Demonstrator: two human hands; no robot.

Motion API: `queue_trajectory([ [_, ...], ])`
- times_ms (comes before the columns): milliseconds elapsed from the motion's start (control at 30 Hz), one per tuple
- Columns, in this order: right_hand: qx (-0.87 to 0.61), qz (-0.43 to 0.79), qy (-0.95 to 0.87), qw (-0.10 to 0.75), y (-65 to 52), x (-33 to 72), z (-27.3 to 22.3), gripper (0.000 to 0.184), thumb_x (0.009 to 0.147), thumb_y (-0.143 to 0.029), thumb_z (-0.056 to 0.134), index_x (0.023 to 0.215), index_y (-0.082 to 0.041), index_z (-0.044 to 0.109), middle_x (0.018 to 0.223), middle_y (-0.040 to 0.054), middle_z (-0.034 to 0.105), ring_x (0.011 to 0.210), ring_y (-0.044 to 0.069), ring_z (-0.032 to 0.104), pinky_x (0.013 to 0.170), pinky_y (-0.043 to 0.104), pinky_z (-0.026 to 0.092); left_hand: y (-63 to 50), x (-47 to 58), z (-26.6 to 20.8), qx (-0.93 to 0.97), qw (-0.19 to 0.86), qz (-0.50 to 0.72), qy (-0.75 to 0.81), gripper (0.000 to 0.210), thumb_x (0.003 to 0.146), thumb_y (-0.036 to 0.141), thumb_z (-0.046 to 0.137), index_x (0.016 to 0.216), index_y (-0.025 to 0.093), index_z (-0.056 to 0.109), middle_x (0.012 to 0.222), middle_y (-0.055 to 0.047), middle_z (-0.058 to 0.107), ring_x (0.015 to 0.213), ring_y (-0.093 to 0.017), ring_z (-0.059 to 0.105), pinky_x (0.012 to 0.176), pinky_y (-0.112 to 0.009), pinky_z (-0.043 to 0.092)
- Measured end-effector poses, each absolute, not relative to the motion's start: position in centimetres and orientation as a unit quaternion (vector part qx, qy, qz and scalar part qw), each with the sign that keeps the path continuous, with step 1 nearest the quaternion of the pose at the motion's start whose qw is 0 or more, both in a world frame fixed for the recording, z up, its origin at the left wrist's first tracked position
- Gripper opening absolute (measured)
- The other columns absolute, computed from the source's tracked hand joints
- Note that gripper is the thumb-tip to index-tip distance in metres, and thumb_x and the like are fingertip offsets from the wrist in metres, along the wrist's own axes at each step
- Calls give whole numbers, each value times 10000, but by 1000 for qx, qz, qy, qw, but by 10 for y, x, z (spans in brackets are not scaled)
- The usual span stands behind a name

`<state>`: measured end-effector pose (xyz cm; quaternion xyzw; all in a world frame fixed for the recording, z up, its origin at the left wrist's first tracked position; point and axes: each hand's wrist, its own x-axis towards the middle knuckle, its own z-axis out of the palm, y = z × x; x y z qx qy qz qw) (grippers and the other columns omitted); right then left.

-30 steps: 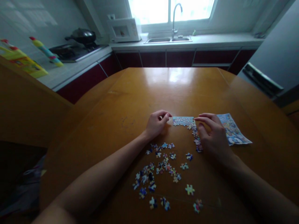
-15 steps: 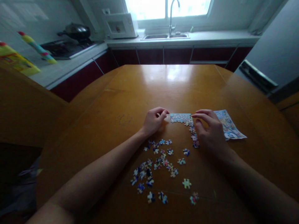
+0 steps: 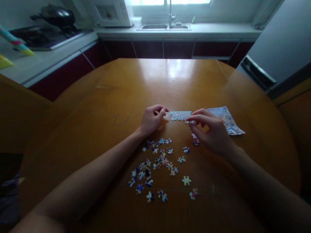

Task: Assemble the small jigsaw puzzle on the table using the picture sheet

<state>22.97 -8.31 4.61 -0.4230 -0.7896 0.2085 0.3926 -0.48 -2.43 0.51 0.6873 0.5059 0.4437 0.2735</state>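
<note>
My left hand [image 3: 153, 119] rests on the table with thumb and forefinger pinched together, just left of a joined strip of jigsaw puzzle [image 3: 180, 115]. Whatever lies between those fingertips is too small to make out. My right hand [image 3: 211, 129] reaches over the strip's right corner, thumb and fingers closing on the joined pieces there. It hides much of the column that runs down toward me; its lower end [image 3: 195, 139] shows below the thumb. Many loose puzzle pieces [image 3: 161, 160] lie scattered nearer to me, some in piles.
A printed picture sheet [image 3: 229, 121] lies right of my right hand. Beyond the wooden table [image 3: 145, 87] are a counter with a sink [image 3: 155, 27], a microwave [image 3: 114, 13] and a stove with a black wok [image 3: 58, 16]. A grey appliance stands at right.
My view has tipped down and shifted right. My right hand has moved left over the puzzle's corner, its fingers coming closer together. My left hand keeps its place beside the strip.
</note>
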Motion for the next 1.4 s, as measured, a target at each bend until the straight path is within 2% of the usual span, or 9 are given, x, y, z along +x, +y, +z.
queue_trajectory([
  [200,-267,346,-899,16,-133,233,81,140,868,-128,613,763,-205,664,822,-3,669,710,121,605,667,248,453,-23,-5,4,691,272,443,502,238,896,285,546,821,162,735,729,-27,701,626,-117,584,572,-230,429],
  [400,-268,269,-917,-120,-164,219,76,142,823,-65,627,842,-181,707,800,32,722,683,183,669,590,289,433,-24,-5,5,691,270,441,506,244,890,293,548,828,154,738,717,-28,690,608,-114,565,561,-230,419],
  [533,-252,238,-922,-173,-168,204,70,134,804,-43,618,796,-150,699,790,62,733,635,210,685,488,306,394,-24,-5,7,689,271,440,509,238,886,294,553,818,161,738,694,-28,675,584,-112,543,544,-233,407],
  [733,-229,215,-943,-109,-174,203,58,93,806,-108,635,738,-165,663,788,60,719,606,203,655,421,312,331,-24,-6,9,686,275,439,511,231,878,306,568,809,163,735,672,-19,657,559,-108,521,522,-229,385],
  [933,-222,297,-926,-65,-150,219,79,146,815,-47,594,746,-167,643,745,2,698,612,125,604,533,256,373,-25,-6,8,689,276,434,510,237,883,313,568,814,158,733,691,-18,661,579,-112,532,540,-232,389],
  [1067,-304,377,-869,99,-106,230,72,121,834,-82,596,760,-173,624,758,-18,663,666,100,562,626,230,405,-26,-5,6,710,265,422,498,240,905,316,553,839,167,729,714,-21,662,610,-125,544,559,-245,395],
  [1167,-412,343,-798,275,-74,235,50,71,844,-159,631,774,-172,634,717,-16,644,647,110,530,614,248,390,-27,-4,5,755,235,399,464,210,915,288,554,862,186,730,787,-35,678,736,-155,582,673,-276,444],
  [1267,-451,300,-764,350,-55,235,28,44,829,-158,638,791,-167,659,736,-1,664,644,119,516,618,270,383,-28,-2,4,812,182,358,424,165,908,282,587,941,217,735,913,-50,667,912,-195,566,857,-344,459],
  [1400,-440,267,-773,370,-44,233,10,100,853,-144,591,818,-177,679,799,20,682,710,141,552,672,291,409,-31,1,2,848,132,315,406,214,910,317,615,1091,258,713,1130,-69,588,1084,-229,485,1002,-413,426],
])
